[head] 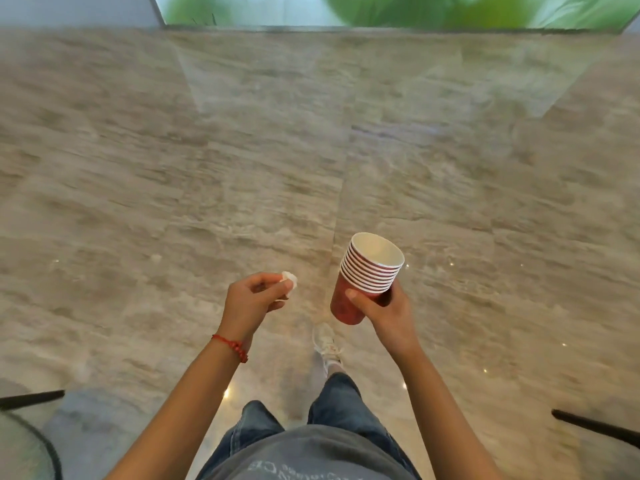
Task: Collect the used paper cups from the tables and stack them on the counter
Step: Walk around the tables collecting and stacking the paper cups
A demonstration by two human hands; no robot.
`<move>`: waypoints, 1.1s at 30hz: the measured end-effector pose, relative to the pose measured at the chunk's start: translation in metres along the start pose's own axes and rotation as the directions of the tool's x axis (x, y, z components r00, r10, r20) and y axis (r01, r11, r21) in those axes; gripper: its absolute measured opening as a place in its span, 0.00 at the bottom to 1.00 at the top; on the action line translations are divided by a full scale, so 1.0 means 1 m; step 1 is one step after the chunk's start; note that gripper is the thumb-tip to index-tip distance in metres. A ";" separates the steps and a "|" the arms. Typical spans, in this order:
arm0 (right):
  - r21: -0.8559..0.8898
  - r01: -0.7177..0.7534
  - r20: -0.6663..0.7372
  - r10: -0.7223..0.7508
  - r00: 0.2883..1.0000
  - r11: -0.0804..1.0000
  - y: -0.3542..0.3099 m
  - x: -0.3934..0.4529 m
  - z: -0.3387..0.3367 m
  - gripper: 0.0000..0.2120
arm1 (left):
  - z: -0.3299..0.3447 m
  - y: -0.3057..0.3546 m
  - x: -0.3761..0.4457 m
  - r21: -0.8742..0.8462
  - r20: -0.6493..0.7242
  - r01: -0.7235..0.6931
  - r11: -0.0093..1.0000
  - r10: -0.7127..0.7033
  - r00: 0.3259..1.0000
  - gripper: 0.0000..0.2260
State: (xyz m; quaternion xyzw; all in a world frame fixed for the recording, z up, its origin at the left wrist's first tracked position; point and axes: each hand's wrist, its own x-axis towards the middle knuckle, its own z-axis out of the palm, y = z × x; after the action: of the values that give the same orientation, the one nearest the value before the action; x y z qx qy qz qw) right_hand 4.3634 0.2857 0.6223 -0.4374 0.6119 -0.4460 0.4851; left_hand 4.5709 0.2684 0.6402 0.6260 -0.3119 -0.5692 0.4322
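Observation:
My right hand [384, 311] grips a nested stack of several red paper cups [367, 275] with white rims and a white inside, tilted a little to the left. My left hand [254, 296] pinches a small crumpled white scrap of paper [290, 279] between its fingertips, about a hand's width left of the stack. Both hands hang in front of me over the floor. No table or counter shows in the head view.
Polished grey-beige stone floor [311, 150] stretches ahead to a glass wall [381, 12] with blurred green plants behind. A round glass table edge [31, 441] with a dark leg sits at bottom left. A dark furniture leg [595, 426] shows at bottom right. My shoe [325, 344] is mid-step.

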 end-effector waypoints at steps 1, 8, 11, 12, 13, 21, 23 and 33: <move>0.001 0.008 0.023 -0.008 1.000 1.000 -0.005 0.021 0.001 0.23 | 0.005 0.007 0.014 -0.011 -0.022 -0.003 1.000 0.003 1.000 0.03; -0.059 0.046 0.240 -0.031 0.970 0.997 -0.047 0.156 0.010 0.28 | 0.024 0.055 0.089 -0.133 -0.225 -0.001 0.991 -0.029 0.974 0.03; -0.114 0.078 0.385 -0.028 0.922 0.990 -0.064 0.198 0.029 0.31 | 0.016 0.067 0.105 -0.192 -0.316 -0.023 0.981 -0.040 0.948 0.03; -0.126 0.090 0.432 -0.027 0.901 0.988 -0.068 0.208 0.039 0.32 | 0.011 0.070 0.109 -0.214 -0.348 -0.028 0.976 -0.049 0.936 0.03; -0.138 0.100 0.473 -0.023 0.881 0.985 -0.072 0.218 0.050 0.33 | 0.005 0.072 0.112 -0.237 -0.381 -0.035 0.971 -0.059 0.923 0.03; -0.175 0.194 0.781 0.016 0.625 0.965 -0.092 0.251 0.165 0.27 | -0.064 0.079 0.118 -0.333 -0.656 -0.137 0.933 -0.125 0.744 0.04; -0.180 0.247 0.823 0.008 0.568 0.952 -0.094 0.254 0.197 0.26 | -0.085 0.078 0.120 -0.348 -0.700 -0.157 0.924 -0.145 0.699 0.03; -0.183 0.288 0.920 0.061 0.387 0.940 -0.100 0.260 0.373 0.31 | -0.216 0.072 0.148 -0.406 -0.815 -0.245 0.880 -0.228 0.532 0.03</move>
State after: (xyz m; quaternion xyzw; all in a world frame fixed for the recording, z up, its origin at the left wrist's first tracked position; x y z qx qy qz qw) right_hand 4.7030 -0.0328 0.6170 -0.7221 0.2741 -0.0609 0.6322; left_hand 4.8141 0.1471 0.6348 0.6942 0.0828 -0.2496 0.6700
